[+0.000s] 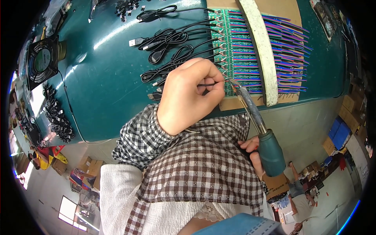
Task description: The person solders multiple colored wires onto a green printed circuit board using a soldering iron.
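Observation:
My left hand (188,96) pinches the end of a black USB cable (206,84) against the near end of a green circuit board panel (229,51). My right hand (252,148), partly hidden, grips the dark green handle of a soldering iron (271,152). Its tip comes down at the panel's edge, right beside my left fingertips; whether it touches cannot be made out. Several black cables with coiled lengths (172,36) join the panel's left side. Red, blue and black wires (290,53) fan out to the right, under a heavy pale bar (261,51) lying across them.
Cardboard (239,103) lies beneath the panel on the green table (105,86). A black fan (42,62) stands at left, above a pile of black cables (58,115). Small black parts (126,8) lie at the back. Another person (301,205) and cartons are beyond the table.

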